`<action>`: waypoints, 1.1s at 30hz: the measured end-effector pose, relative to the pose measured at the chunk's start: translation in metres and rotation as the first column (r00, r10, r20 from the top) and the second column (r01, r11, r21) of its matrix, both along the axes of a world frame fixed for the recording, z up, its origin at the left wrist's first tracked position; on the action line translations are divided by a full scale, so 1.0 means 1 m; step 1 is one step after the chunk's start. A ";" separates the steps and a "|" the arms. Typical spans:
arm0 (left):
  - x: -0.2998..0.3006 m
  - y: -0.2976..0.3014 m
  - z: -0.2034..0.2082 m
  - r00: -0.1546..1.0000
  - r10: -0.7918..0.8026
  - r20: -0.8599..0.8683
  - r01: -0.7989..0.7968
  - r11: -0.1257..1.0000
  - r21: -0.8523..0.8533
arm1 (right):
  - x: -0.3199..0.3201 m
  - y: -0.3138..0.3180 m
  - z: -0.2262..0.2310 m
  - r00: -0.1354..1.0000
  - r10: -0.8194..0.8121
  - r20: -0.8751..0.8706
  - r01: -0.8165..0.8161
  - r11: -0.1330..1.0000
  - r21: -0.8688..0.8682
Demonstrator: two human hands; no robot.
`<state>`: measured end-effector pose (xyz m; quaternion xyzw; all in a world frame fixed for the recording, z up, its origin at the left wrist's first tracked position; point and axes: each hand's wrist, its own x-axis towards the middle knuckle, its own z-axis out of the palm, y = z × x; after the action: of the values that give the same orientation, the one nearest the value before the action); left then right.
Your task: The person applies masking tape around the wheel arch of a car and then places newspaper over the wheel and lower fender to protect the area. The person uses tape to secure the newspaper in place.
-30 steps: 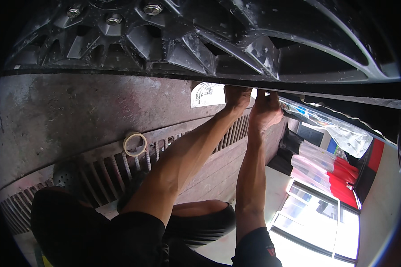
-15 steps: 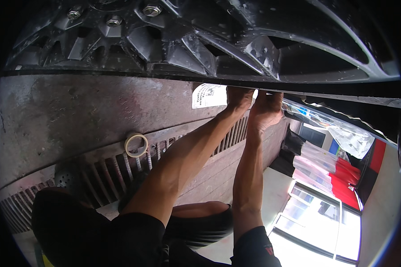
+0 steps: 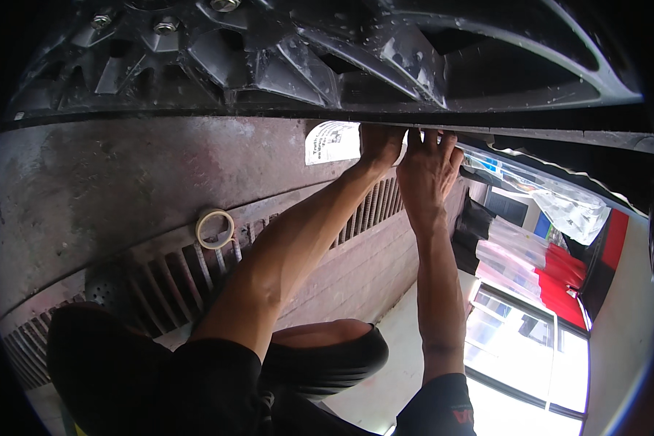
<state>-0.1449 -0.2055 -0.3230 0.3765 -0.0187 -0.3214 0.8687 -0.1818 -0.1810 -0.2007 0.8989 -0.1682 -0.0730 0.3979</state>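
Both my hands reach to the lower edge of a black spoked wheel [image 3: 283,65]. My left hand [image 3: 380,149] is in shadow there, its fingers hidden behind that edge. A sheet of printed paper [image 3: 332,144] sticks out just left of it, and bits of white show between the two hands. Close on its right, my right hand [image 3: 430,167] has its back toward me. Its fingers are stretched up and slightly bent, a little apart, with the tips at the dark edge; I see nothing gripped in them.
A roll of masking tape [image 3: 200,231] lies on the floor grate [image 3: 171,280]. Clear plastic sheeting [image 3: 570,211] hangs at the right, below the dark body edge. Beyond are red and pale drapes [image 3: 559,283] and a bright window [image 3: 512,338]. My bent knee [image 3: 334,333] is below.
My right hand has turned so more of its back and fingers show, and its forearm has swung right. The view has shifted slightly; the left hand stays at the wheel edge.
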 end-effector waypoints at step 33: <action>0.001 0.008 -0.002 0.993 -0.014 -0.114 -0.003 0.989 -0.146 | -0.007 -0.002 0.004 0.993 -0.099 -0.060 0.099 0.995 -0.005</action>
<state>-0.1438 -0.1978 -0.3253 0.2928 0.0067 -0.3426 0.8927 -0.1886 -0.1825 -0.1965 0.8865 -0.2008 -0.1194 0.3995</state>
